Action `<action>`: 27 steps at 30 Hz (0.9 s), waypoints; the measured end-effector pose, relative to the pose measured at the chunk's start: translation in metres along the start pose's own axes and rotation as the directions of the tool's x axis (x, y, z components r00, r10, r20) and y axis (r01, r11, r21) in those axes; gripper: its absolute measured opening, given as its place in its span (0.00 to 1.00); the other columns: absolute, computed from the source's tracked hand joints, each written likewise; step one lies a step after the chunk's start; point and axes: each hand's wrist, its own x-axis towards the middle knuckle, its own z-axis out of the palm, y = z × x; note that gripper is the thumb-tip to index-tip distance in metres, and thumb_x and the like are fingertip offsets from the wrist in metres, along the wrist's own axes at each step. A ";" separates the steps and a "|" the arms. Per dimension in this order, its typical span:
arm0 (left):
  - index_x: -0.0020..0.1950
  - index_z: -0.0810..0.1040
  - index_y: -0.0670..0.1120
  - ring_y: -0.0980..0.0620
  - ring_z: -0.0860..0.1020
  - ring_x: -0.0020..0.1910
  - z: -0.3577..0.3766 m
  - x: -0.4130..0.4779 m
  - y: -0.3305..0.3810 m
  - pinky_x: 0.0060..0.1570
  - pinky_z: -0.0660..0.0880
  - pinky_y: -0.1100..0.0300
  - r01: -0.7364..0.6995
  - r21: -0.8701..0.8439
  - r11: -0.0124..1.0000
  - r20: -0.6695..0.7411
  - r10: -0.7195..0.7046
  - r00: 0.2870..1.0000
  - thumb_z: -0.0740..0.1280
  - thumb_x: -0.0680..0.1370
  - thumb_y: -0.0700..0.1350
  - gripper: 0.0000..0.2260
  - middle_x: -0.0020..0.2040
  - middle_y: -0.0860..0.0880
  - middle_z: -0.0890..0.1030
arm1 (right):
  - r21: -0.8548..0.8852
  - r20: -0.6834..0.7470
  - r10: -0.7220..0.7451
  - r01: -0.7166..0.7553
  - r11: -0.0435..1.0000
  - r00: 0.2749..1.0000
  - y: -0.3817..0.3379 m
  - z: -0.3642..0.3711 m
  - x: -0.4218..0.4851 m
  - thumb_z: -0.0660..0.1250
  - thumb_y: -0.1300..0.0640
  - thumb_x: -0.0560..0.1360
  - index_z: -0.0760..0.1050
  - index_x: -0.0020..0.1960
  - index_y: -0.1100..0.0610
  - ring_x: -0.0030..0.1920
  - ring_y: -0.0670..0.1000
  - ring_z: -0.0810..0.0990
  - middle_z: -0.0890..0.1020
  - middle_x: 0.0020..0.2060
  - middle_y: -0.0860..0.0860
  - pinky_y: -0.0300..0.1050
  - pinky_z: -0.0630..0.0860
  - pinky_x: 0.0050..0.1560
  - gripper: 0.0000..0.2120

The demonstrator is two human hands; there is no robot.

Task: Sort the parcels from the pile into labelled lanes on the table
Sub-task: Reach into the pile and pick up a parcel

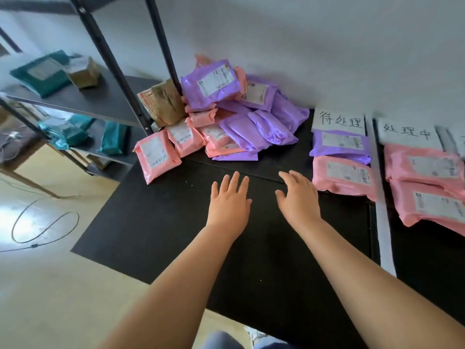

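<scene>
while neither hand holds anything, i judge the step in hand to be the reach for the next parcel. my left hand (230,200) is palm down over the bare black counter (161,230), fingers straight and spread. my right hand (298,197) is just beside it, also palm down, fingers straight and slightly fanned, its outer edge near a pink parcel (344,176) but not gripping it. i cannot tell whether the palms touch the counter or hang just above it.

the pile (226,117) sits at the far side of the counter against the wall, ahead of both hands and a little left: purple and pink soft mailers heaped over one another, with a brown taped parcel (163,104) at its left end.

to the right lie the lanes, split by a white strip (380,210). the first lane label (338,120), a handwritten sheet, heads a purple parcel (339,144) and the pink parcel, which touch. the second lane label (409,133) heads two more pink parcels (425,167).

the next move, as i judge it, calls for reaching forward to the pile's front, where a loose pink mailer (156,157) stands at the left corner, closing fingers round one bag, reading its printed sticker, then carrying it right to the matching lane. the bags look soft, so i would lift one clear rather than drag it and topple its neighbours.
</scene>
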 end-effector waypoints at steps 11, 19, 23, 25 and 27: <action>0.80 0.52 0.47 0.44 0.49 0.80 0.004 0.124 -0.010 0.77 0.48 0.46 -0.137 -0.047 0.989 0.054 0.139 0.989 0.56 0.84 0.52 0.26 0.81 0.45 0.51 | -0.118 -0.021 0.090 -0.092 0.989 0.996 0.009 0.010 0.092 0.66 0.55 0.80 0.67 0.75 0.55 0.72 0.56 0.68 0.72 0.71 0.54 0.53 0.63 0.72 0.25; 0.79 0.55 0.47 0.43 0.53 0.78 0.010 0.210 -0.032 0.76 0.51 0.45 -0.245 0.036 0.969 0.067 0.243 0.968 0.56 0.84 0.50 0.24 0.80 0.45 0.53 | -0.220 -0.021 0.176 -0.176 0.959 0.984 0.011 0.027 0.163 0.66 0.46 0.79 0.67 0.73 0.54 0.69 0.58 0.70 0.73 0.69 0.54 0.53 0.63 0.70 0.26; 0.79 0.54 0.47 0.44 0.51 0.79 0.020 0.241 -0.037 0.76 0.51 0.45 -0.272 0.064 0.960 0.096 0.266 0.959 0.53 0.84 0.49 0.24 0.80 0.46 0.52 | -0.286 -0.031 0.164 -0.166 0.944 0.986 0.012 0.037 0.200 0.67 0.45 0.78 0.67 0.73 0.54 0.69 0.60 0.70 0.73 0.68 0.55 0.56 0.62 0.72 0.27; 0.79 0.55 0.47 0.44 0.51 0.79 0.024 0.254 -0.038 0.76 0.51 0.45 -0.284 0.063 0.957 0.103 0.277 0.955 0.54 0.84 0.49 0.23 0.80 0.46 0.52 | -0.344 -0.019 0.140 -0.138 0.929 0.990 0.010 0.042 0.216 0.66 0.45 0.78 0.66 0.73 0.54 0.70 0.60 0.68 0.72 0.68 0.56 0.58 0.57 0.74 0.27; 0.78 0.57 0.47 0.44 0.53 0.78 0.029 0.265 -0.039 0.76 0.51 0.45 -0.290 0.052 0.956 0.098 0.284 0.954 0.55 0.84 0.49 0.23 0.80 0.46 0.54 | -0.427 -0.012 0.155 -0.146 0.892 0.988 0.008 0.047 0.228 0.66 0.44 0.78 0.64 0.73 0.54 0.70 0.59 0.69 0.73 0.67 0.56 0.61 0.51 0.76 0.28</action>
